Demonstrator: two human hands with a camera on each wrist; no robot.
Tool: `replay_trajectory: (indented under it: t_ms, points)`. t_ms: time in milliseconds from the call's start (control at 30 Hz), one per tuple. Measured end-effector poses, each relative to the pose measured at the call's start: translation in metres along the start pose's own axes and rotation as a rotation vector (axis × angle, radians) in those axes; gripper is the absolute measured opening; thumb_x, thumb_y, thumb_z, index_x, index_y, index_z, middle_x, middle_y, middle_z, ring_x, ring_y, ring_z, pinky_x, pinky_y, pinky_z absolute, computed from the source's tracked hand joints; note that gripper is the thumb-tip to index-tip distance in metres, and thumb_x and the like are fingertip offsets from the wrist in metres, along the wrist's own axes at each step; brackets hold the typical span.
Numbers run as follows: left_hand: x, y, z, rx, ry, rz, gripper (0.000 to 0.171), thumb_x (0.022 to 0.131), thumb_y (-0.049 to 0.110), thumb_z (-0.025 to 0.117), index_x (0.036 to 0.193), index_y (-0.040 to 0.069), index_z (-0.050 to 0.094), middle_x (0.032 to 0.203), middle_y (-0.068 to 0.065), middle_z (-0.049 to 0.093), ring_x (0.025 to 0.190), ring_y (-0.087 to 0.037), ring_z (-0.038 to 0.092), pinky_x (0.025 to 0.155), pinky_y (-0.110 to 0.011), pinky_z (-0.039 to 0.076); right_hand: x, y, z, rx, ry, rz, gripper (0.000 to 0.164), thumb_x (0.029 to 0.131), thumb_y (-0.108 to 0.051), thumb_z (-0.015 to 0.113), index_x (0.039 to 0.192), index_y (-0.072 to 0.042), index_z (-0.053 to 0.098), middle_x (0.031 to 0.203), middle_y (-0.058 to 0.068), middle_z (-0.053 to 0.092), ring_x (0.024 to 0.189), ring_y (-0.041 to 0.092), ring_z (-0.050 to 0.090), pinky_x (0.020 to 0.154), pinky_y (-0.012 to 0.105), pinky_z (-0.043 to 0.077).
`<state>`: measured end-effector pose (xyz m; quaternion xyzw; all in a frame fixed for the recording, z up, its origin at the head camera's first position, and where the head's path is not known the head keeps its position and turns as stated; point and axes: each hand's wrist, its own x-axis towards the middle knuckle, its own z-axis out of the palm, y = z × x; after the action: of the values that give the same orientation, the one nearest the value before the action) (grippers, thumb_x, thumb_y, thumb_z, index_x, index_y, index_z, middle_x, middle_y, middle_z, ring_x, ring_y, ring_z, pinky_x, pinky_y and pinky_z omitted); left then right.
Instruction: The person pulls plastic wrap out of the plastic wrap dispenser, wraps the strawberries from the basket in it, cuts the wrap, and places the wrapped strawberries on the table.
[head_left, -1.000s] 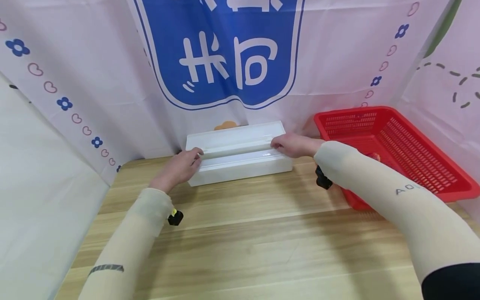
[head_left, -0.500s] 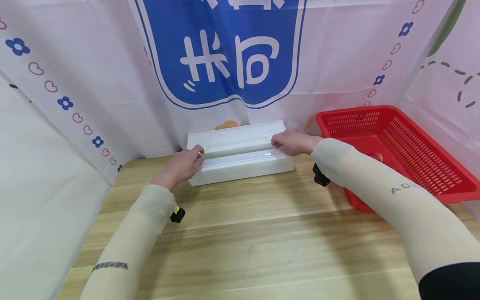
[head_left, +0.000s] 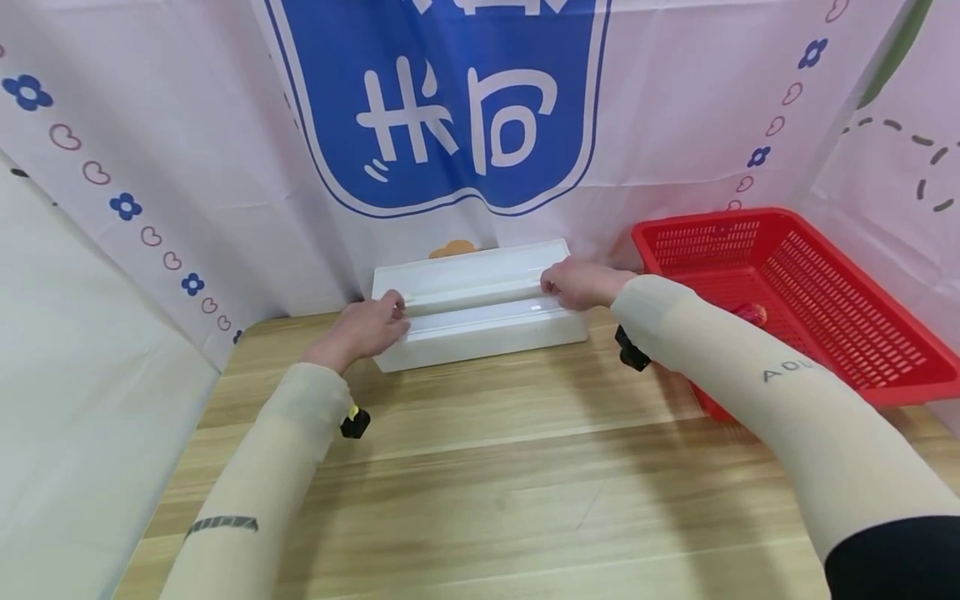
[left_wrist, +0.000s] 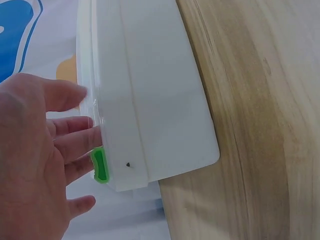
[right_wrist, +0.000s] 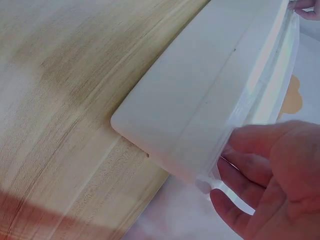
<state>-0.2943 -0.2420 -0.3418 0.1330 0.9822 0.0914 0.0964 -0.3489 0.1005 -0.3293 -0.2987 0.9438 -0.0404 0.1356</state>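
A long white dispenser box (head_left: 491, 342) stands at the back of the table with its lid (head_left: 468, 268) raised behind. My left hand (head_left: 365, 327) is at its left end, fingertips curled over the upper front edge. In the left wrist view, its fingers reach behind a clear strip along that edge, beside a small green piece (left_wrist: 100, 165). At the other end, my right hand (head_left: 583, 283) holds the edge, thumb and fingers bent around its clear rim in the right wrist view. The fingertips inside the opening are partly hidden.
A red plastic basket (head_left: 862, 308) stands to the right, with a small red item (head_left: 752, 314) in it, partly behind my right sleeve. A white printed cloth (head_left: 225, 142) hangs right behind the box. The wooden table (head_left: 480, 483) extends in front.
My right forearm has shifted slightly left and its wrist has turned a little. The left wrist has risen slightly. Both hands stay at the box's ends, and the box has hardly moved.
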Motion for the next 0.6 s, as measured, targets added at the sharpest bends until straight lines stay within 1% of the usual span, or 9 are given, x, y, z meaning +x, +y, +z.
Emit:
replay_trajectory:
  t_ms: [67, 133, 233, 300, 367, 467, 600]
  points:
    - [0.0, 0.0, -0.001, 0.014, -0.004, 0.004, 0.04, 0.097, 0.029, 0.044, 0.13, 0.006, 0.046, 0.132, -0.017, 0.058, 0.12, -0.035, 0.054, 0.103, -0.052, 0.041, 0.001, -0.001, 0.0, -0.025, 0.025, -0.008, 0.029, 0.089, -0.002, 0.052, 0.116, -0.006, 0.064, 0.111, 0.012, 0.064, 0.099, 0.027, 0.053, 0.098, 0.041, 0.046]
    - [0.001, 0.001, -0.002, 0.032, -0.003, 0.012, 0.037, 0.096, 0.026, 0.045, 0.127, 0.006, 0.05, 0.128, -0.016, 0.06, 0.116, -0.033, 0.056, 0.101, -0.052, 0.041, 0.003, -0.002, 0.001, -0.039, 0.063, -0.014, 0.024, 0.088, -0.001, 0.053, 0.107, -0.006, 0.067, 0.102, 0.011, 0.064, 0.094, 0.026, 0.053, 0.092, 0.038, 0.047]
    - [0.002, 0.002, -0.002, 0.048, 0.001, 0.014, 0.031, 0.097, 0.025, 0.047, 0.121, 0.008, 0.055, 0.121, -0.014, 0.063, 0.106, -0.031, 0.058, 0.095, -0.051, 0.044, 0.005, -0.003, 0.002, -0.021, 0.116, 0.004, 0.022, 0.088, 0.0, 0.051, 0.097, -0.007, 0.069, 0.094, 0.009, 0.063, 0.088, 0.025, 0.052, 0.084, 0.035, 0.046]
    - [0.003, 0.004, -0.002, 0.061, 0.008, 0.025, 0.027, 0.097, 0.024, 0.049, 0.116, 0.008, 0.059, 0.116, -0.013, 0.065, 0.099, -0.029, 0.058, 0.092, -0.051, 0.044, 0.006, -0.003, 0.003, 0.014, 0.148, 0.032, 0.022, 0.088, -0.001, 0.05, 0.095, -0.007, 0.07, 0.094, 0.008, 0.064, 0.087, 0.024, 0.053, 0.083, 0.035, 0.046]
    - [0.003, 0.005, -0.001, 0.058, 0.02, 0.027, 0.023, 0.097, 0.024, 0.052, 0.111, 0.008, 0.061, 0.11, -0.011, 0.066, 0.094, -0.028, 0.058, 0.089, -0.05, 0.045, 0.008, -0.003, 0.003, 0.037, 0.171, 0.059, 0.023, 0.089, -0.002, 0.051, 0.097, -0.007, 0.071, 0.098, 0.008, 0.065, 0.09, 0.024, 0.054, 0.086, 0.036, 0.047]
    - [0.005, 0.006, 0.0, 0.056, 0.054, 0.032, 0.018, 0.096, 0.02, 0.054, 0.105, 0.007, 0.063, 0.102, -0.01, 0.067, 0.088, -0.025, 0.058, 0.084, -0.046, 0.047, 0.009, -0.002, 0.003, 0.036, 0.195, 0.084, 0.022, 0.089, -0.004, 0.054, 0.1, -0.008, 0.073, 0.104, 0.009, 0.067, 0.093, 0.024, 0.056, 0.091, 0.038, 0.049]
    - [0.006, 0.003, 0.004, 0.06, 0.113, 0.03, 0.013, 0.095, 0.014, 0.053, 0.096, 0.006, 0.063, 0.09, -0.008, 0.065, 0.079, -0.023, 0.055, 0.074, -0.039, 0.047, 0.012, -0.001, 0.003, 0.024, 0.201, 0.091, 0.024, 0.089, -0.005, 0.055, 0.103, -0.009, 0.074, 0.11, 0.009, 0.068, 0.097, 0.024, 0.057, 0.095, 0.038, 0.049]
